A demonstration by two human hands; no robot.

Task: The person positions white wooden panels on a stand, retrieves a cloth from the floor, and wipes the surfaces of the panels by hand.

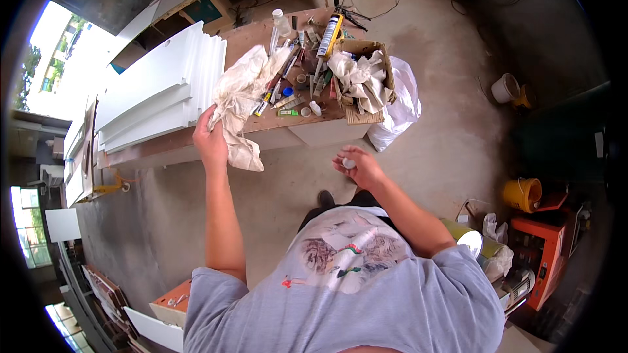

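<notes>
My left hand (210,140) grips the edge of a crumpled cream cloth (242,95) at the front of the workbench (243,44). Part of the cloth hangs over the bench edge, and its far end lies among the loose tools. Away from the bench, in front of my body, my right hand (364,168) has its fingers curled round a small white round piece (348,163). Whether that is a cap or something else, I cannot tell. Near the cloth lie a blue cap (288,91), a small green item (286,113) and a small white bottle (315,108).
White panels (157,95) are stacked on the bench's left. A sealant gun (330,36) leans by a cardboard box (366,117) stuffed with crumpled cloth. A white bag (400,101) hangs beside it. A clear bottle (281,23) stands behind. Buckets (520,194) and an orange machine (546,255) stand right.
</notes>
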